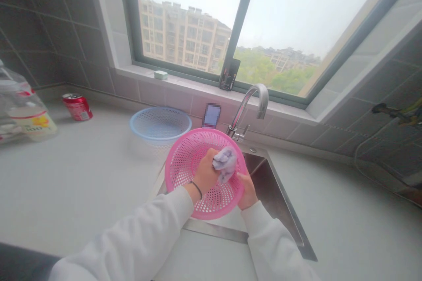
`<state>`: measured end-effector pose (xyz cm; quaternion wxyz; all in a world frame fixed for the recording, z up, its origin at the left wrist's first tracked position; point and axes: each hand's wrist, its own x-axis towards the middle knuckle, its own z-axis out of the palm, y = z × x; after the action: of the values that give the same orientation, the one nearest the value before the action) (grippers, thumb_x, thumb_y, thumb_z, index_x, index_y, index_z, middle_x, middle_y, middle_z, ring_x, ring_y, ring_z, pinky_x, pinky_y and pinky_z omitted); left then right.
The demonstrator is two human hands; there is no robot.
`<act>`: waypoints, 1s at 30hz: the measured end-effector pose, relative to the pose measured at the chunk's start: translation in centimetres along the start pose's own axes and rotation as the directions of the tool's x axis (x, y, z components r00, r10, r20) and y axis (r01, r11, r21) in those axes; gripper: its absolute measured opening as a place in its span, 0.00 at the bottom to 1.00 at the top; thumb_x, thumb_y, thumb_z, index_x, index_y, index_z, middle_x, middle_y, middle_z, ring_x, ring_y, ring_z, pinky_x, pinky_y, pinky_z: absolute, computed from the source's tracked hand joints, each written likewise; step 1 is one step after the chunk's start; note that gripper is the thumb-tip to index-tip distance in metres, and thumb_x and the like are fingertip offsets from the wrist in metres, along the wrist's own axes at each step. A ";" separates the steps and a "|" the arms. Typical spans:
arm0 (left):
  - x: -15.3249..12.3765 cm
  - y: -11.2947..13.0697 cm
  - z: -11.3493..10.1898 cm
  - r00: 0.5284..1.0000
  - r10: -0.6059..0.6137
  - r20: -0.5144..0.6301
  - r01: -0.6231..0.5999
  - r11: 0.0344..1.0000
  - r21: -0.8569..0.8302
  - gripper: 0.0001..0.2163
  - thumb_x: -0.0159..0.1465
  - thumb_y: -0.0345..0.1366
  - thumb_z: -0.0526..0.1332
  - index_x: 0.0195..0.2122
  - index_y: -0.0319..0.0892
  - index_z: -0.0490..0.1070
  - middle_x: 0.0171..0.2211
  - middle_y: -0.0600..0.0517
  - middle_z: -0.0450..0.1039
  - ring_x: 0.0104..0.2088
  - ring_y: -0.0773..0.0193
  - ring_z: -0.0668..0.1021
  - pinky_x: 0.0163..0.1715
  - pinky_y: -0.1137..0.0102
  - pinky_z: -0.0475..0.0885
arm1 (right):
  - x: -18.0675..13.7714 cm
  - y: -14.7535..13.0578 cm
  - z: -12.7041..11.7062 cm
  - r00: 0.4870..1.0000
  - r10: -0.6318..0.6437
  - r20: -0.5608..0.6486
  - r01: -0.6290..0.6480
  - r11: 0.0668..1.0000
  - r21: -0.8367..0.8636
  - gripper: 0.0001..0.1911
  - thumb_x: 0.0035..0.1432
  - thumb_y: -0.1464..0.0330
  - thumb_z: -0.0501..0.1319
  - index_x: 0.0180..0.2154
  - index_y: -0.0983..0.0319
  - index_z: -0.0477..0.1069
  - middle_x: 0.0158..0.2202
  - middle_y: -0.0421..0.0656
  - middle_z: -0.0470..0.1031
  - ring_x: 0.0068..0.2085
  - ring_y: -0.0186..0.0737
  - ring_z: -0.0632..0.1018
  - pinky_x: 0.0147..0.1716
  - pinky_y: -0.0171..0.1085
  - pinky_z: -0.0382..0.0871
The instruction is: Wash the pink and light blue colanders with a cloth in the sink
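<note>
A round pink plastic colander (180,158) is held tilted over the sink (280,202), its inside facing me. My right hand (248,189) grips its right rim, the thumb over the edge and the other fingers mostly hidden behind. Inside the colander, my left hand (207,171) is closed on a crumpled whitish-purple cloth (226,163), which lies against or close to the inner right wall. A dark band circles my left wrist. Behind the colander stands the curved metal faucet (250,96).
A light blue basket (160,125) sits on the counter behind, left of the colander. Further left are a red can (77,106) and a plastic bottle (29,116). A phone (211,115) leans at the wall; a soap-like block (161,74) and a black packet (230,74) rest on the windowsill.
</note>
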<state>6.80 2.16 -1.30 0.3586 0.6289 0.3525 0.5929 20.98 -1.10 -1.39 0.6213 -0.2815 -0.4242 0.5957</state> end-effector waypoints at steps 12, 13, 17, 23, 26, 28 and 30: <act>-0.5 -0.3 0.5 0.990 0.031 0.139 -0.038 0.998 0.053 0.12 0.54 0.24 0.60 0.39 0.43 0.70 0.35 0.52 0.76 0.35 0.60 0.76 0.36 0.68 0.68 | 0.3 -1.6 -0.9 0.998 0.065 -0.003 -0.065 0.998 0.020 0.27 0.47 0.65 0.69 0.52 0.59 0.76 0.48 0.45 0.81 0.50 0.55 0.81 0.55 0.52 0.73; -0.2 -0.5 0.4 0.999 0.015 0.041 -0.017 0.998 0.054 0.11 0.56 0.25 0.59 0.40 0.43 0.69 0.35 0.51 0.75 0.35 0.60 0.76 0.37 0.67 0.68 | 0.3 -1.2 -0.3 0.998 0.055 0.022 -0.056 0.998 0.021 0.27 0.47 0.65 0.70 0.52 0.59 0.76 0.48 0.45 0.82 0.50 0.54 0.81 0.55 0.51 0.73; 0.1 -0.7 0.0 0.997 0.005 -0.081 0.000 0.998 0.063 0.08 0.59 0.28 0.59 0.39 0.44 0.66 0.35 0.51 0.74 0.36 0.60 0.75 0.39 0.66 0.69 | 0.4 -0.3 0.6 0.999 0.044 0.033 -0.044 0.999 0.014 0.28 0.48 0.66 0.69 0.54 0.58 0.74 0.51 0.46 0.80 0.52 0.55 0.80 0.56 0.52 0.72; -1.1 0.7 0.6 0.902 0.084 0.424 -0.136 0.986 0.095 0.13 0.54 0.23 0.61 0.39 0.43 0.72 0.38 0.50 0.77 0.37 0.59 0.77 0.39 0.67 0.70 | 1.1 -2.0 -2.6 0.983 0.053 -0.177 -0.046 0.998 0.046 0.21 0.50 0.61 0.67 0.47 0.57 0.78 0.47 0.44 0.82 0.53 0.57 0.79 0.59 0.56 0.69; -1.2 0.8 0.6 0.859 0.100 0.503 -0.164 0.983 0.086 0.15 0.51 0.21 0.61 0.38 0.43 0.73 0.37 0.51 0.77 0.37 0.58 0.77 0.39 0.67 0.69 | 0.9 -2.8 -3.0 0.981 0.057 -0.183 -0.048 0.997 0.053 0.21 0.50 0.62 0.67 0.47 0.57 0.78 0.49 0.43 0.81 0.55 0.56 0.77 0.61 0.55 0.66; -1.0 0.4 0.4 0.888 0.100 0.450 -0.141 0.988 0.059 0.14 0.51 0.22 0.62 0.38 0.44 0.72 0.36 0.51 0.77 0.36 0.59 0.77 0.38 0.66 0.69 | 0.7 -2.7 -2.4 0.991 0.089 -0.100 -0.086 0.996 0.032 0.22 0.49 0.62 0.68 0.48 0.57 0.78 0.49 0.44 0.81 0.54 0.57 0.78 0.60 0.55 0.67; -0.6 -0.2 0.3 0.951 0.074 0.301 -0.090 0.995 0.041 0.12 0.53 0.24 0.62 0.38 0.44 0.70 0.36 0.51 0.76 0.36 0.59 0.77 0.38 0.66 0.70 | 0.4 -2.3 -1.3 0.994 0.110 0.003 -0.110 0.994 0.003 0.26 0.47 0.63 0.69 0.51 0.58 0.76 0.49 0.46 0.81 0.53 0.58 0.79 0.58 0.56 0.68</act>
<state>7.03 1.76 -1.78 0.3656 0.7350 0.2837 0.4956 23.23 -0.79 0.01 0.5874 -0.3025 -0.4079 0.6301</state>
